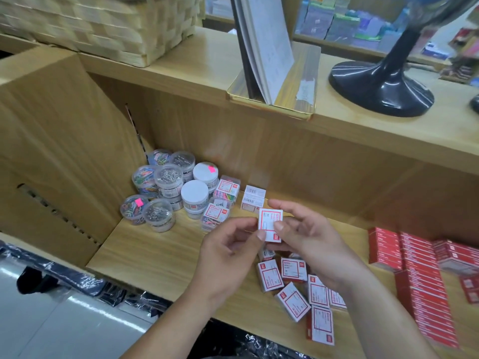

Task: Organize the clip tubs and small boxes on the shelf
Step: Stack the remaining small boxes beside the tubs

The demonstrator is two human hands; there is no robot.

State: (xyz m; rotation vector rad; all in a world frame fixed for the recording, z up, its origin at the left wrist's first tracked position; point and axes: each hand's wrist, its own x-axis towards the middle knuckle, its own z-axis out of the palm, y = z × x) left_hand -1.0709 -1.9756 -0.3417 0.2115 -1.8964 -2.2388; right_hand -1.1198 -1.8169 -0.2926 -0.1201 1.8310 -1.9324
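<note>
Hands meet at the centre of the frame above a wooden shelf (160, 255). The left hand (228, 247) and right hand (313, 239) share one small white box (269, 218) with a red border, lifted clear of the shelf. Each grip is a pinch: the left thumb and forefinger close on the box's lower left edge, and the right thumb presses its face with fingers curled behind.

Left of centre, round clip tubs (166, 187) stand clustered and stacked in the shelf's back corner, with clear clip cases (223, 200) just beside them. One matching box (252, 200) stands upright behind the hands. Loose small boxes (294, 300) lie scattered at lower centre, and red cartons (414, 281) fill the lower right.
</note>
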